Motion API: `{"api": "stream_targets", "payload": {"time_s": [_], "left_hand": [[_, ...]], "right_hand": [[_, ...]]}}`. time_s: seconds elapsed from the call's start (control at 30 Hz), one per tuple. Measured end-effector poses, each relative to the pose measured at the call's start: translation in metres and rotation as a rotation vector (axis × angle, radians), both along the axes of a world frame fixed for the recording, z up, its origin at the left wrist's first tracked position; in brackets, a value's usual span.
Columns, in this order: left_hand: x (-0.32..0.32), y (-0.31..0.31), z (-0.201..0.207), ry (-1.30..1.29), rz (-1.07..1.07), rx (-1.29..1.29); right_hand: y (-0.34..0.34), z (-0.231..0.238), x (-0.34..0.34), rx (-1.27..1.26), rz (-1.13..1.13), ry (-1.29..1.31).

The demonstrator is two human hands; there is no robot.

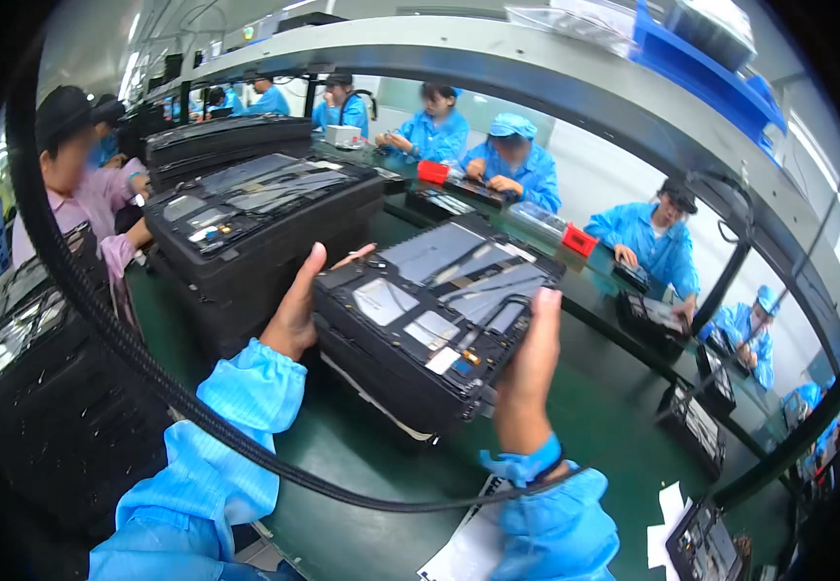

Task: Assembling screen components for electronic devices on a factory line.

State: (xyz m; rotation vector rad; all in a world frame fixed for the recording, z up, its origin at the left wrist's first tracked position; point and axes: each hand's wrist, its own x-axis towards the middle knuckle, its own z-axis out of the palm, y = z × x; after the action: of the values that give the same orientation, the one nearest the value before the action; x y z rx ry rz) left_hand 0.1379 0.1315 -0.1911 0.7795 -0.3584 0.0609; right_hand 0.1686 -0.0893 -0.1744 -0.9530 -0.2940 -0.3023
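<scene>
A black stack of trays [381, 373] tilts between my two hands above the green bench. In its top tray lies an opened tablet-like device [454, 281], with grey battery cells, ribbon cables and small circuit parts showing. My left hand [294, 308] grips the stack's left side, thumb up, with a fingertip showing past the far edge. Pressed along the right side, my right hand [528, 378] has its thumb by the top edge; its other fingers are hidden. Just left and beyond stands another black tray stack [255, 242], topped with a similar opened device.
A black braided cable [246, 447] hangs across the near view. More trays [28, 329] are piled at left, beside a person in pink [100, 218]. Co-workers in blue sit across the bench near red bins [580, 239]. White paper [468, 542] lies near my right sleeve; a shelf [575, 58] runs overhead.
</scene>
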Motion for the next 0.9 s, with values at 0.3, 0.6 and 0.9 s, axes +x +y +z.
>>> {"api": "stream_targets", "payload": {"time_s": [0.3,0.6,0.9], "left_hand": [[0.014,-0.007,-0.013,-0.001,0.085,0.054],[-0.047,-0.026,-0.059,0.237,0.656,0.067],[-0.118,-0.187,-0.036,-0.782,0.129,1.39]], "right_hand": [[-0.001,-0.015,-0.006,-0.123,-0.204,-0.043],[-0.122,-0.034,-0.031,-0.636,-0.356,0.144],[-0.418,-0.118,-0.015,-1.653,-1.232,0.471]]}}
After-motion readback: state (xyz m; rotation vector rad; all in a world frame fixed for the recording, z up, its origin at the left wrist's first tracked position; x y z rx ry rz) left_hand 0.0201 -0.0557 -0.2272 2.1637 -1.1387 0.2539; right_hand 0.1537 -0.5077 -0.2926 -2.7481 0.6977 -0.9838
